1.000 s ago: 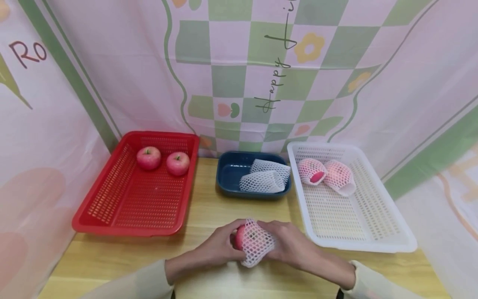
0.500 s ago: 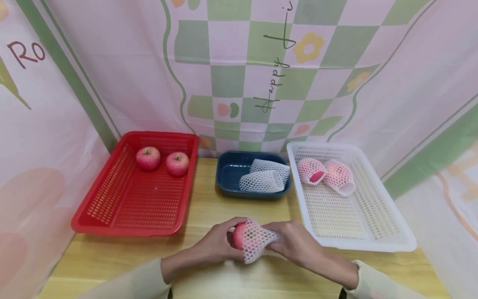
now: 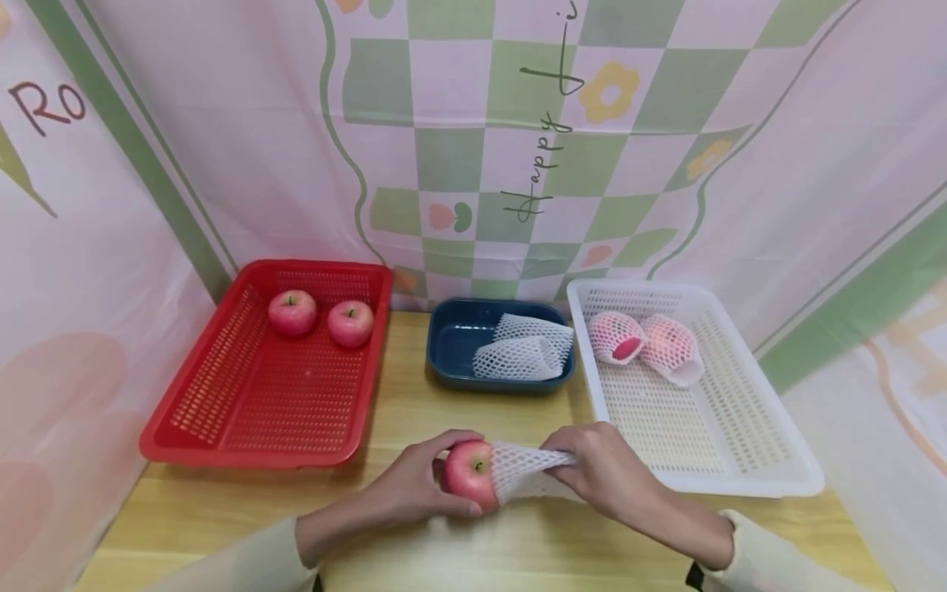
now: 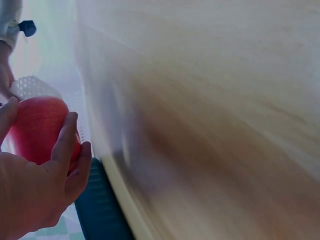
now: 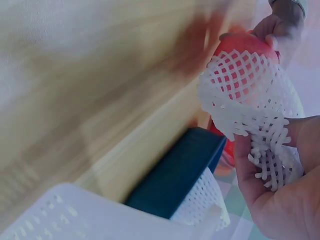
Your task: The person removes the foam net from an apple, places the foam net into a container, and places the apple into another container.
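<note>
My left hand (image 3: 414, 485) grips a red apple (image 3: 470, 474) from its left side, thumb below and fingers over the top. A white foam fruit net (image 3: 518, 467) covers only the apple's right side. Its far end is gathered and pinched by my right hand (image 3: 610, 473), which stretches the net out to the right. In the right wrist view the net (image 5: 245, 85) spreads over one end of the apple, with its bunched end between thumb and fingers. The left wrist view shows the apple (image 4: 39, 129) bare on the near side, fingers curled round it.
A red basket (image 3: 259, 457) at left holds two bare apples (image 3: 293, 313). Behind the hands stands a dark blue tray (image 3: 450, 380) with foam nets (image 3: 518, 358). The white basket (image 3: 740, 490) at right holds two netted apples (image 3: 616, 338). A patterned curtain (image 3: 451, 156) hangs behind.
My right hand has moved right, drawing the net's end away from the apple. More of the apple's red skin shows now, and the left hand has shifted slightly left with it.
</note>
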{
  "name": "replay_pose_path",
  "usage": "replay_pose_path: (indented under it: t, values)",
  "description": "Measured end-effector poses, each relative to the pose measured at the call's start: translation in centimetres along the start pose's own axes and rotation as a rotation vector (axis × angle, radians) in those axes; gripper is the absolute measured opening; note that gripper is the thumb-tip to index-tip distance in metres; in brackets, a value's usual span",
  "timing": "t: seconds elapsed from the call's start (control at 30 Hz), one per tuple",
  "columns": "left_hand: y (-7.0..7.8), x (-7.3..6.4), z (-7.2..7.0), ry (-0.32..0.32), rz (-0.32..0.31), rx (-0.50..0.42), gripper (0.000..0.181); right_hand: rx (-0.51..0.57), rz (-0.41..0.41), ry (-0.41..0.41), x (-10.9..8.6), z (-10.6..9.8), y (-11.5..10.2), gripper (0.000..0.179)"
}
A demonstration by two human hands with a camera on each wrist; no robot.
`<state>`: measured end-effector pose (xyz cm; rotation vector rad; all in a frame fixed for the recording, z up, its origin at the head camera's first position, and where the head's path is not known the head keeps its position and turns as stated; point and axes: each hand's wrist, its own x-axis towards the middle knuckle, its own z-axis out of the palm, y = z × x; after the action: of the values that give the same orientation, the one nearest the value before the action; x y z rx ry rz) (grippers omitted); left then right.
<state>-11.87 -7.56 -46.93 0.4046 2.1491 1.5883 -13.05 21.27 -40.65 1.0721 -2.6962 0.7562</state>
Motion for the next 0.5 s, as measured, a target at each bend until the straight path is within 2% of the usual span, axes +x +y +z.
replay_pose_path:
  t: [0.17,0.3,0.5]
  values:
    - [0.4,-0.7,-0.7,0.012,-0.002,0.023,0.083,-0.021,-0.016,0.003,0.4,-1.0,-0.1,0.02]
    - [0.8,-1.2,-1.2,0.017,0.01,0.043,0.083,-0.034,-0.06,0.021,0.8,-1.8,0.0,0.021]
    - [1.9,-2.1,-1.9,0.021,0.015,0.036,0.081,-0.066,-0.09,0.049,1.7,-3.0,-0.2,0.022]
